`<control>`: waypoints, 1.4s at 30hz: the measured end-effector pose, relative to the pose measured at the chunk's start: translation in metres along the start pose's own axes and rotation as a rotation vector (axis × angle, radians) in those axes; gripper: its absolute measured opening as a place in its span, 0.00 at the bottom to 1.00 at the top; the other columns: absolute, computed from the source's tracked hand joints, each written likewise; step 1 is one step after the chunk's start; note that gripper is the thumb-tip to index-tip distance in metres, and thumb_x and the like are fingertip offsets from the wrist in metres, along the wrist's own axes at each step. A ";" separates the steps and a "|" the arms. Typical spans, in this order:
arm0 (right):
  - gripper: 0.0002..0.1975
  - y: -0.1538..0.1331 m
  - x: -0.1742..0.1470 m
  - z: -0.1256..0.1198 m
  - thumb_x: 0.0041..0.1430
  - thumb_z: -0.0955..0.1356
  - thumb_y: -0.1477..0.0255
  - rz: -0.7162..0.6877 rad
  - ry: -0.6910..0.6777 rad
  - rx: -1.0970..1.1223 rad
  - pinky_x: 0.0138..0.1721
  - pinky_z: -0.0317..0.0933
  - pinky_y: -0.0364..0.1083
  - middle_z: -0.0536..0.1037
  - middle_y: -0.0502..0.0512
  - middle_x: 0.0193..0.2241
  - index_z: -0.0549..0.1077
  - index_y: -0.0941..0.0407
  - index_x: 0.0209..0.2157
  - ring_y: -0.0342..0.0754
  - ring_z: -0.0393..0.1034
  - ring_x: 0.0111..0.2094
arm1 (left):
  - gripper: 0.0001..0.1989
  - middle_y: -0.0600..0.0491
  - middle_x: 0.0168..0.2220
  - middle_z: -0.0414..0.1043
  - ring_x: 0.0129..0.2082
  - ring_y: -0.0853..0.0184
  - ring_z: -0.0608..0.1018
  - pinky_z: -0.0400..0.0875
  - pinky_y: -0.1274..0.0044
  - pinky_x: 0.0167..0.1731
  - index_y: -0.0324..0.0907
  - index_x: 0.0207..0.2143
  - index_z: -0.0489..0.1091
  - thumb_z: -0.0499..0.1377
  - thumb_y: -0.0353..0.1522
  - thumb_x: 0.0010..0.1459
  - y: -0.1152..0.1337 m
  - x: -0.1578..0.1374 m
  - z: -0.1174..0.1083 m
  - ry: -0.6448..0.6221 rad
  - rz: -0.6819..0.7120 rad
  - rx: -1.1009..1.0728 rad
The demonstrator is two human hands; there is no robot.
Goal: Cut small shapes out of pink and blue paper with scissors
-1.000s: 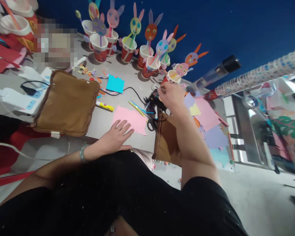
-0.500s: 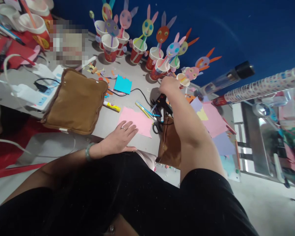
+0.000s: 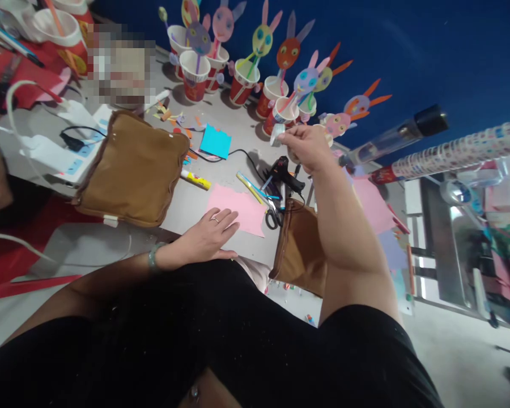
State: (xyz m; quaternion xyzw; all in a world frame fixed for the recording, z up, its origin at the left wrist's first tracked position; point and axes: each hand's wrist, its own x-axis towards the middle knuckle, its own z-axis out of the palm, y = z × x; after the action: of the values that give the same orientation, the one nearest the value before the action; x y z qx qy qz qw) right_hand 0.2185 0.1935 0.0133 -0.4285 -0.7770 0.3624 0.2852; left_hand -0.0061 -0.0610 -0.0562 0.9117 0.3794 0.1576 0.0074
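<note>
My left hand (image 3: 212, 233) lies flat with its fingers stretched over the near edge of a pink sheet of paper (image 3: 240, 212). Over the table, my right hand (image 3: 308, 148) pinches a small whitish piece (image 3: 277, 136) whose kind I cannot make out. Just below that hand lies a black glue gun (image 3: 284, 173). Scissors (image 3: 273, 214) and a few drinking straws (image 3: 250, 187) lie between the glue gun and the pink paper. Behind my right hand stand red paper cups (image 3: 194, 76) holding paper rabbit faces on straws.
A brown cushion (image 3: 131, 170) covers the table's left part beside a white power strip (image 3: 79, 161). Blue paper (image 3: 216, 141), a yellow glue stick (image 3: 196, 180) and paper scraps lie nearby. A long stack of paper cups (image 3: 454, 150) slants at the right.
My right hand has moved back from among the cups and glue gun and now shows a whitish piece between its fingers. The glue gun is uncovered. My left hand stays on the pink paper.
</note>
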 end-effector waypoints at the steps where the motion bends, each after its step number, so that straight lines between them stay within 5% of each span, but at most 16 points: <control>1: 0.16 -0.009 -0.011 0.005 0.60 0.72 0.59 -0.003 0.000 0.008 0.24 0.49 0.44 0.59 0.41 0.14 0.70 0.57 0.29 0.37 0.49 0.20 | 0.35 0.30 0.62 0.65 0.60 0.44 0.69 0.64 0.58 0.57 0.29 0.58 0.66 0.52 0.53 0.65 0.000 0.000 0.001 0.013 0.005 0.010; 4: 0.16 -0.041 -0.052 0.027 0.58 0.74 0.58 -0.051 -0.052 -0.099 0.24 0.50 0.43 0.66 0.43 0.17 0.74 0.57 0.33 0.38 0.55 0.20 | 0.32 0.33 0.59 0.69 0.57 0.47 0.73 0.65 0.60 0.56 0.31 0.55 0.68 0.54 0.51 0.65 0.000 -0.002 0.003 0.091 0.032 0.018; 9: 0.08 -0.069 -0.111 0.067 0.63 0.69 0.68 -0.384 -0.325 -0.627 0.28 0.52 0.44 0.77 0.51 0.23 0.77 0.58 0.39 0.44 0.68 0.26 | 0.22 0.40 0.49 0.77 0.53 0.53 0.76 0.66 0.64 0.53 0.35 0.47 0.73 0.57 0.46 0.66 -0.001 -0.011 0.000 0.299 -0.040 0.028; 12: 0.10 -0.067 -0.123 0.085 0.67 0.64 0.71 -0.508 -0.435 -0.856 0.28 0.52 0.46 0.80 0.56 0.26 0.77 0.59 0.40 0.48 0.71 0.28 | 0.19 0.44 0.45 0.80 0.52 0.55 0.77 0.66 0.65 0.51 0.36 0.44 0.75 0.58 0.44 0.65 -0.003 -0.018 -0.003 0.310 -0.138 0.061; 17: 0.12 -0.059 -0.124 0.102 0.70 0.63 0.70 -0.493 -0.530 -0.903 0.29 0.55 0.47 0.80 0.57 0.26 0.77 0.57 0.43 0.48 0.72 0.28 | 0.15 0.46 0.42 0.81 0.48 0.57 0.77 0.66 0.64 0.50 0.37 0.42 0.76 0.57 0.40 0.66 -0.010 -0.023 -0.003 0.260 -0.168 0.044; 22: 0.15 -0.057 -0.127 0.093 0.66 0.65 0.65 -0.258 -0.321 -0.717 0.30 0.58 0.46 0.82 0.55 0.29 0.74 0.54 0.51 0.49 0.73 0.30 | 0.11 0.47 0.43 0.80 0.48 0.58 0.77 0.65 0.62 0.53 0.39 0.41 0.76 0.58 0.37 0.65 -0.012 -0.023 0.001 0.277 -0.149 0.056; 28: 0.11 -0.064 -0.142 0.058 0.63 0.66 0.66 -0.018 0.137 -0.321 0.27 0.62 0.44 0.76 0.48 0.25 0.71 0.54 0.46 0.43 0.66 0.22 | 0.08 0.51 0.42 0.80 0.46 0.60 0.78 0.66 0.61 0.55 0.43 0.39 0.75 0.57 0.36 0.65 -0.013 -0.023 0.002 0.297 -0.130 0.069; 32: 0.08 -0.069 -0.164 0.047 0.62 0.68 0.67 0.060 0.337 -0.244 0.26 0.64 0.45 0.74 0.48 0.25 0.72 0.52 0.42 0.43 0.67 0.22 | 0.07 0.54 0.39 0.80 0.46 0.61 0.79 0.68 0.61 0.56 0.45 0.38 0.74 0.57 0.35 0.66 -0.014 -0.024 0.000 0.293 -0.096 0.064; 35: 0.05 -0.073 -0.184 0.054 0.61 0.69 0.67 0.087 0.335 -0.256 0.27 0.67 0.47 0.76 0.50 0.27 0.74 0.52 0.39 0.45 0.69 0.24 | 0.06 0.54 0.37 0.80 0.46 0.62 0.80 0.70 0.62 0.56 0.43 0.38 0.74 0.59 0.34 0.65 -0.015 -0.024 -0.002 0.336 -0.043 0.047; 42: 0.08 -0.073 -0.210 0.106 0.64 0.69 0.68 0.039 0.094 -0.209 0.34 0.73 0.48 0.79 0.53 0.34 0.73 0.52 0.45 0.46 0.75 0.30 | 0.07 0.51 0.36 0.80 0.44 0.62 0.80 0.73 0.64 0.53 0.38 0.38 0.75 0.61 0.33 0.63 -0.014 -0.028 -0.005 0.312 0.044 -0.011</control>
State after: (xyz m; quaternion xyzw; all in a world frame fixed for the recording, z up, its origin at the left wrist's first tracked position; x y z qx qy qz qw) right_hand 0.2041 -0.0507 -0.0161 -0.4874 -0.7878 0.2647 0.2678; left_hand -0.0358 -0.0704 -0.0611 0.8842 0.3552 0.2992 -0.0502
